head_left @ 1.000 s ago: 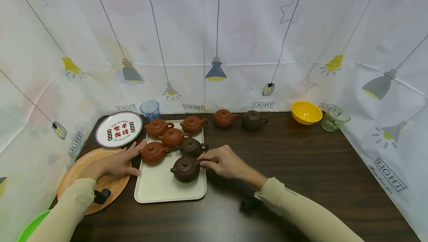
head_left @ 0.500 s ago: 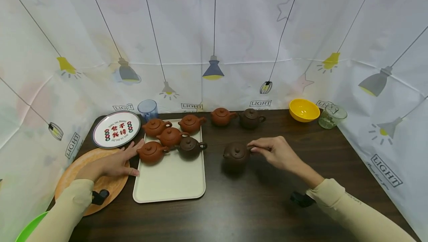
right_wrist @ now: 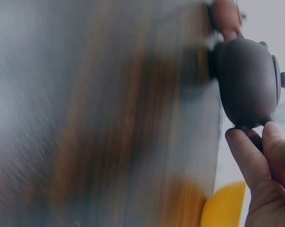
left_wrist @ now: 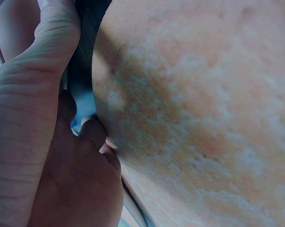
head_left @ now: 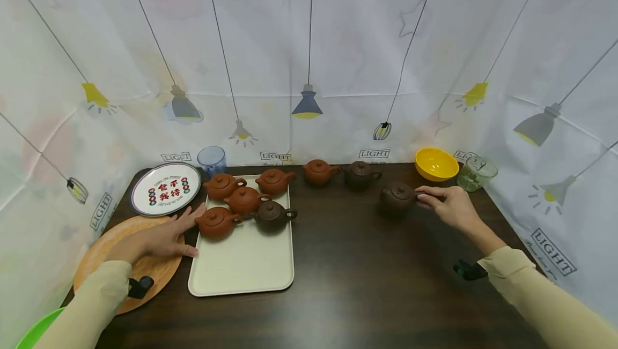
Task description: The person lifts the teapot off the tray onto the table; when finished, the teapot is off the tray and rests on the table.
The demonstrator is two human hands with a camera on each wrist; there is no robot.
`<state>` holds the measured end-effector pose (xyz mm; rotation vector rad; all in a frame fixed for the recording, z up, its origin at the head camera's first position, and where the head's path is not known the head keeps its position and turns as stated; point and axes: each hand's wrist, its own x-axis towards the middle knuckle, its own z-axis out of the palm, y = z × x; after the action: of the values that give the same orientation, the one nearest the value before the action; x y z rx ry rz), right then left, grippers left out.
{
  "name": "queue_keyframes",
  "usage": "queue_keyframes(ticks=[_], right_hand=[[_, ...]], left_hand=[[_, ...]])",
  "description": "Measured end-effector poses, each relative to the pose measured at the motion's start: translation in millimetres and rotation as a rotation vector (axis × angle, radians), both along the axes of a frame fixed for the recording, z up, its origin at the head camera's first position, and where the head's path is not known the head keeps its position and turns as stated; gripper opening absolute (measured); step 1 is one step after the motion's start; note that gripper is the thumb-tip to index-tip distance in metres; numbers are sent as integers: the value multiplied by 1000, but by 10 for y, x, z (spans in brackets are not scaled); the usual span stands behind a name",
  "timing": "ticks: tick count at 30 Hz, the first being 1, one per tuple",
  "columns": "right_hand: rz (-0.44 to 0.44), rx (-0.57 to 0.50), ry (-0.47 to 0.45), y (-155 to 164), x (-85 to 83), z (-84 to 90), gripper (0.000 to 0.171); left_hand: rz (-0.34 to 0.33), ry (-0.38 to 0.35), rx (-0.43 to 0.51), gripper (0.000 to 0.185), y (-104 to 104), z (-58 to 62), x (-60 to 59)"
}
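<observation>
In the head view my right hand [head_left: 454,208] pinches the handle of a dark brown teapot [head_left: 397,200], right of the table's middle. The right wrist view shows this teapot's rounded side, with the thumb and fingers at its handle. Far to the left, my left hand [head_left: 156,239] lies with fingers extended beside the cream tray [head_left: 241,276], near its left edge. On that tray sit several reddish-brown teapots [head_left: 216,224] and one dark teapot [head_left: 271,216]. In the left wrist view the palm and part of the fingers show; their tips are partly hidden.
Along the back stand another reddish teapot [head_left: 317,173], a dark teapot [head_left: 359,176], a yellow bowl [head_left: 436,164] and a greenish glass [head_left: 476,173]. At left are a blue glass [head_left: 211,160], a white plate [head_left: 166,189] and a round orange mat [head_left: 161,268].
My right hand has lifted the dark teapot off the tray's right side and carried it right and toward the back of the table. The left hand stays by the tray.
</observation>
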<state>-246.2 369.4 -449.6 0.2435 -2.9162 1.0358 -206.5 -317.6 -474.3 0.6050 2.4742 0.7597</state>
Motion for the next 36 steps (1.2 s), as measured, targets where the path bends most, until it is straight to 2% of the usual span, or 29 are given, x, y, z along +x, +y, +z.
queue_keyframes(ticks=[5,10,13,17,20,30,36], right_hand=[[-80,-122,-73,142,-226,-83,40],[-151,-133,-75,166,-484,-185,42],[-179,-180,-79,151,-575,-283,41],[-216,-239,-85,105,-614,-371,40],[-233,-231,-84,73,-619,-371,40],[-231,-218,-82,59,-611,-337,40],[-194,-199,-96,73,-611,-332,42]], left_hand=[[-8,17,11,114,-42,-22,6],[-2,27,12,114,-49,-10,7],[-1,19,20,114,-43,-10,21],[0,13,24,113,-28,-19,27],[6,9,14,113,-21,-14,18],[12,1,6,113,-14,1,-3],[13,3,10,112,-13,-16,8]])
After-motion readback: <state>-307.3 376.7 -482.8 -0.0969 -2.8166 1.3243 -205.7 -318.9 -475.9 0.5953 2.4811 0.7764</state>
